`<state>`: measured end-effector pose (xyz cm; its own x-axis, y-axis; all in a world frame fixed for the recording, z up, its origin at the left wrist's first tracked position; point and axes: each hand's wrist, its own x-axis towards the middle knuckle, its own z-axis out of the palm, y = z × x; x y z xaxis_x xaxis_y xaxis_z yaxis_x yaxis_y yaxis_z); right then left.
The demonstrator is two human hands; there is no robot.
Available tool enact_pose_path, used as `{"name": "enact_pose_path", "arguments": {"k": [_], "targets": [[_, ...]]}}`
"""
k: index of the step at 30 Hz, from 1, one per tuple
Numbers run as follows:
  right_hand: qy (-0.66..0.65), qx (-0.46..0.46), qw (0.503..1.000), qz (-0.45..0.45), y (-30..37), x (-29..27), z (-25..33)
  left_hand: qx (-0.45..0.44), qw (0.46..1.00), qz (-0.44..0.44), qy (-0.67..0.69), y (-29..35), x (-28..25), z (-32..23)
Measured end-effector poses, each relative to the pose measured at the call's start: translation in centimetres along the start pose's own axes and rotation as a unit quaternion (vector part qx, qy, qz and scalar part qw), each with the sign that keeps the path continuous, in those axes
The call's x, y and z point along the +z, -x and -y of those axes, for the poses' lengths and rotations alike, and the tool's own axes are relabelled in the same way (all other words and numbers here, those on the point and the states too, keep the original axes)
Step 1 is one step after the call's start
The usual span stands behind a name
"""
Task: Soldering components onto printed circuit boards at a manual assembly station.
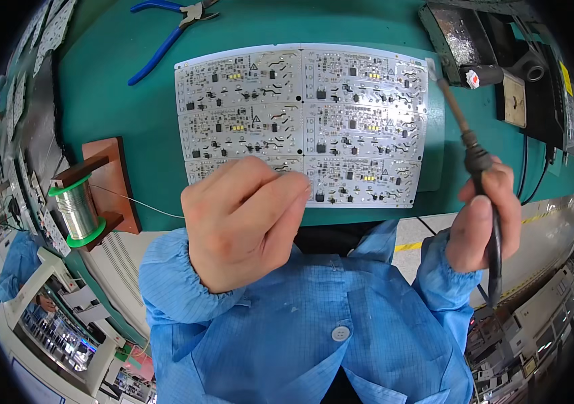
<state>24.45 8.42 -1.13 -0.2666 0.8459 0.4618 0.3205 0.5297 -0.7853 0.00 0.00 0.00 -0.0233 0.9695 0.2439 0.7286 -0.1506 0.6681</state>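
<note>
Left hand [243, 219], fingers curled, contents unclear, overlaps the board [304, 121] in view; right hand [486, 215] grips the iron [477, 160], slanting beside its right edge.

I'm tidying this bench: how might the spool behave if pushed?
The spool would probably turn rather than roll away, since arms of the brown stand flank it. Wrapped in metallic wire, it may feel heavy for its size. Its thin unwound strand likely bends easily.
</note>
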Motion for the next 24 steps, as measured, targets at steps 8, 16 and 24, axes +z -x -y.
{"name": "enact_pose_path", "arguments": {"k": [8, 16, 24], "targets": [[-0.052, -0.062, 0.997, 0.021, -0.5, 0.7, 0.1, 0.005, 1.0, -0.004, -0.012, -1.4, 0.0, 0.3], [-0.169, -0.033, 0.977, 0.122, -1.3, 0.8, 1.3, 0.013, 1.0, -0.003, -0.001, -1.9, 0.3, 0.0], [-0.175, -0.017, 0.976, 0.131, -1.3, 1.4, 1.3, 0.005, 1.0, -0.007, 0.005, -2.1, 0.7, 0.1]]}}
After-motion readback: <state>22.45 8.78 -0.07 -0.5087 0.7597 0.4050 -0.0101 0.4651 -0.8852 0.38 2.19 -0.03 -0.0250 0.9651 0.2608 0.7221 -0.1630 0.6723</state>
